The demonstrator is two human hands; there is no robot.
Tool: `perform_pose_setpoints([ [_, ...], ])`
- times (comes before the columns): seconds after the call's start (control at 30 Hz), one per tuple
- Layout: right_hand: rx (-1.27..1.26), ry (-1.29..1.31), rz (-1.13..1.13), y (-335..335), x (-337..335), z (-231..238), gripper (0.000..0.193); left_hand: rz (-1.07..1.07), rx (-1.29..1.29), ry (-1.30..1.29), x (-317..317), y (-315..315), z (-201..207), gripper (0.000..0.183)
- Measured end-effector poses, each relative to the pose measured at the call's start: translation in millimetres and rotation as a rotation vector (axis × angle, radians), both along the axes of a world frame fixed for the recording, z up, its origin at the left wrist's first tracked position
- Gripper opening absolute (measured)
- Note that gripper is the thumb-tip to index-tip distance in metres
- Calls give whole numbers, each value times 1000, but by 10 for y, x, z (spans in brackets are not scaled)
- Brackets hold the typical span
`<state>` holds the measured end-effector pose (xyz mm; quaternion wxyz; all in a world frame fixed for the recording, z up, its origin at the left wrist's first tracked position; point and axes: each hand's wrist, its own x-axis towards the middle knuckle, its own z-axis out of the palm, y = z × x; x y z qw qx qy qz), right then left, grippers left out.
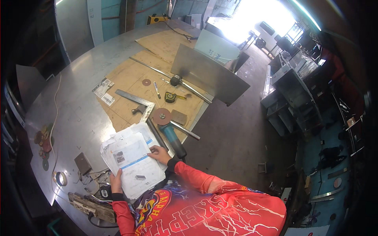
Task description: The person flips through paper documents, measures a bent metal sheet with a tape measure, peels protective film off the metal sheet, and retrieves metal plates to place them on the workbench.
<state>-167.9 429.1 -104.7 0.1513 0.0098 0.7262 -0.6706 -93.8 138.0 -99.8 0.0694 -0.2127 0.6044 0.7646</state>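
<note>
A thick stack of printed papers (134,173) lies at the near edge of the metal table, showing pictures and handwriting. My left hand (116,182) grips its left edge, with the thumb on top. At the right edge, my right hand (159,155) has its fingers closed on the sheets. Just beyond the right hand rests an angle grinder (172,141) with a reddish-brown disc (162,116). Partly beside the papers are a hammer (138,109) and a steel square (134,97). A tape measure (170,97) and a marker (157,90) sit farther off.
Brown cardboard (126,78) covers part of the metal table (84,100). A metal rod (153,69) and upright sheet-metal panel (208,74) stand beyond. Left are a tape roll (60,178), several discs (45,143) and a power strip (88,207). Metal cabinets (293,94) stand across the floor.
</note>
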Motion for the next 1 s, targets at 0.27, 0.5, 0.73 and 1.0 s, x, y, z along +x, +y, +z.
perform_pose_setpoints([
  [0.27, 3, 18, -1, -5, 3, 20, 36, 13, 12, -24, -2, -5, 0, 43],
  [0.5, 7, -3, -4, 0, -2, -17, 36, 17, 33, -19, -8, 6, -6, 44],
  [0.73, 5, 22, -4, 0, -5, -33, 37, 27, 21, -17, -8, 15, 32, 43],
  [1.0, 18, -18, -12, -1, -5, -39, 38, 8, 19, -12, -4, 10, 31, 40],
])
